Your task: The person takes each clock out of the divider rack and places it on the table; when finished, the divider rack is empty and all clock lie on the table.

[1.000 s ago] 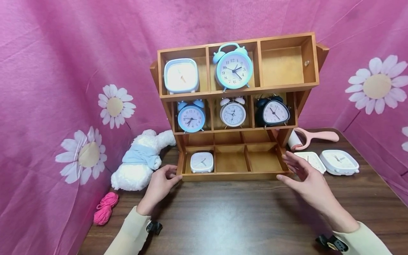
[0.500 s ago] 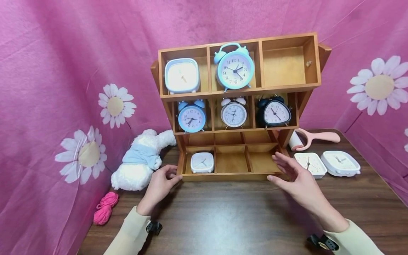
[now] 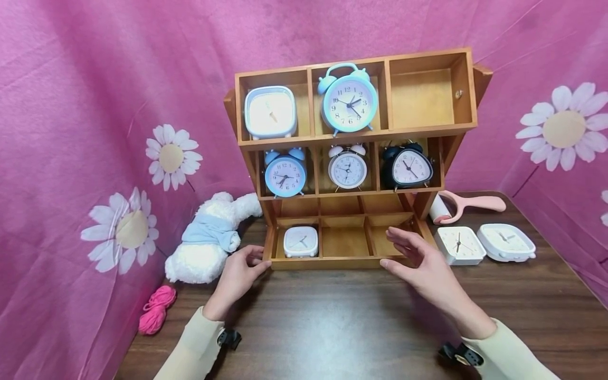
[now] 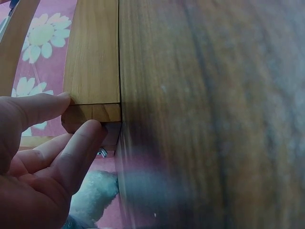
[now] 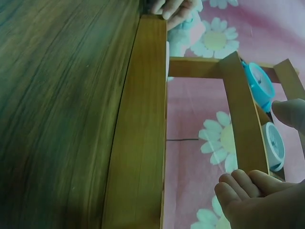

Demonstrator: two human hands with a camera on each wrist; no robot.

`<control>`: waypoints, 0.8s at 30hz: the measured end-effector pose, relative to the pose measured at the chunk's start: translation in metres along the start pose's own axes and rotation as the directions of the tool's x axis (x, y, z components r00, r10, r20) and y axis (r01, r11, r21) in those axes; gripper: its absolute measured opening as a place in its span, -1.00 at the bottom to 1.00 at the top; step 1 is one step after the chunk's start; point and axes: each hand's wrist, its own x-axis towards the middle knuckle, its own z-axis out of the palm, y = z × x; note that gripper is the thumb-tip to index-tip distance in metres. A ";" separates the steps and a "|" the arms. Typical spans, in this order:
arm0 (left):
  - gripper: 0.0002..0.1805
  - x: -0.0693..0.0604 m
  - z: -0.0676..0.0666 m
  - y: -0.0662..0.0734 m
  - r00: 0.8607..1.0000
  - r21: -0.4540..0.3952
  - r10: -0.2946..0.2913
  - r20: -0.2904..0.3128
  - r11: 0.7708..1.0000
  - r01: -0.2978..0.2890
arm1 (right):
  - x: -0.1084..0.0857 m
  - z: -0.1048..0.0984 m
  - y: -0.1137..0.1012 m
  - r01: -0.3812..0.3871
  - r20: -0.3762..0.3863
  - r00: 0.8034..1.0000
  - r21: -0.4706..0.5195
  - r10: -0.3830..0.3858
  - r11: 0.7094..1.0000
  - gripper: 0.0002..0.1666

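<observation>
Centrally in the head view, the wooden shelf (image 3: 342,263) stands on the table (image 3: 323,327), its lower-left corner pinched between thumb and fingers of the left hand (image 3: 238,277). The right hand (image 3: 429,274), released with fingers loosely parted, is before the lower-right compartment, near a square white clock (image 3: 459,246).

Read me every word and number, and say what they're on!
"2, 3, 4, 6, 7, 9, 10, 11, 12": turquoise twin-bell alarm clock
"12, 3, 6": blue twin-bell alarm clock
Too small or blurred: white twin-bell alarm clock, black triangular clock, bottom-row white clock, and the square white clock and rounded white clock at right.
Lost in glare: top-left clock
No readable words anywhere, wooden display shelf included.
</observation>
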 end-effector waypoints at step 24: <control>-0.68 0.000 0.002 -0.001 1.000 0.008 0.025 -0.017 1.000 -0.025 | 0.026 0.061 -0.006 -0.046 0.068 0.997 0.070 0.041 0.997 -0.18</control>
